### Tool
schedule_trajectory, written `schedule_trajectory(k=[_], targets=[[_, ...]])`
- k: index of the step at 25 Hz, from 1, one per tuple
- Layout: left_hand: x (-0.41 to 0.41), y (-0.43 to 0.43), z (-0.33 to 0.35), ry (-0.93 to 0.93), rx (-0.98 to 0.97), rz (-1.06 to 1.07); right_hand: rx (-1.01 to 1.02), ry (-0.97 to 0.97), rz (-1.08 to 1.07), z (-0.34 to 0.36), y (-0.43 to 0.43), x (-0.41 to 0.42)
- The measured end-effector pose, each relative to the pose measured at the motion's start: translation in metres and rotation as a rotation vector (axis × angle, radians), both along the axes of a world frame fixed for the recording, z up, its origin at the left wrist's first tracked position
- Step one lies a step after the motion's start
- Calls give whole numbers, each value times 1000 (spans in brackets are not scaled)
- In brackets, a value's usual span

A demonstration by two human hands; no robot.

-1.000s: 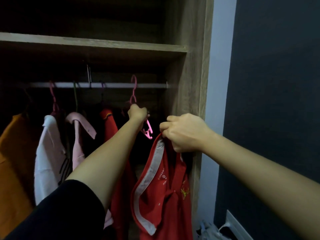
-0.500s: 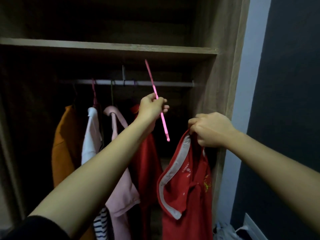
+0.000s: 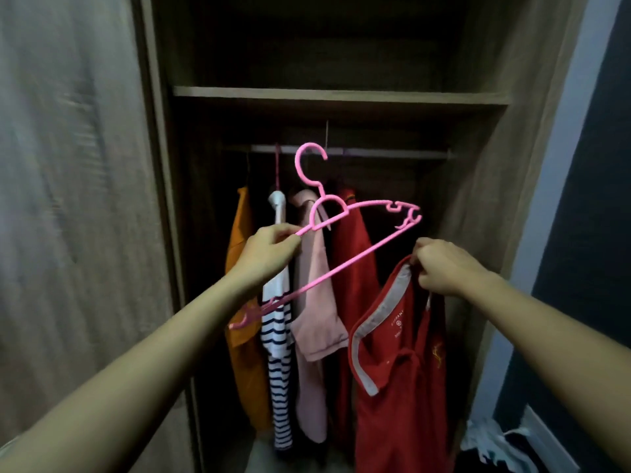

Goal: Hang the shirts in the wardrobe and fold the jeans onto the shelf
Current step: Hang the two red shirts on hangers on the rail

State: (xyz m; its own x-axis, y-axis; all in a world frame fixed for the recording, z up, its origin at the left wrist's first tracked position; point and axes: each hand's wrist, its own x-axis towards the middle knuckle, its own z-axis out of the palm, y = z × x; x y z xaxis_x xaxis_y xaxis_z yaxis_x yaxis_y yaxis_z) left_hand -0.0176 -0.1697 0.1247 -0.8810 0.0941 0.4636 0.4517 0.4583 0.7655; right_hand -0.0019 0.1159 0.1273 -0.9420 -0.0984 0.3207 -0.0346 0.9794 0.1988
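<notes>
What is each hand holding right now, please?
Left hand: closed, holding the pink hanger.
Right hand: closed, pinching the red shirt at its collar.

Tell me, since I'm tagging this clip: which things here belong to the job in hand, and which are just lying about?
In hand: pink hanger, gripped by left hand; red shirt, pinched by right hand; rail.
Just there: orange top, striped shirt, pale pink shirt, dark red top, clothes heap on floor.

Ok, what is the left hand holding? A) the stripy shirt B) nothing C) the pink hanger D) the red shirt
C: the left hand pinches the pink hanger by one arm, while the right hand grips the red shirt at its collar.
</notes>
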Motion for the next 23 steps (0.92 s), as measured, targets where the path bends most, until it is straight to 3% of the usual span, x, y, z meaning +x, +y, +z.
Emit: schedule_trajectory(k=[4, 8, 12, 18, 23], targets=[[26, -70, -25, 116, -157, 55, -73, 15, -24, -7, -20, 14], [42, -126, -56, 21, -213, -33, -180, 24, -63, -12, -41, 29], [58, -135, -70, -8, -58, -84, -185, 21, -38, -22, -75, 39], [81, -154, -66, 25, 80, -106, -261, -78, -166, -30, -73, 48], [88, -164, -81, -18, 53, -154, -144, -90, 51, -23, -127, 57]])
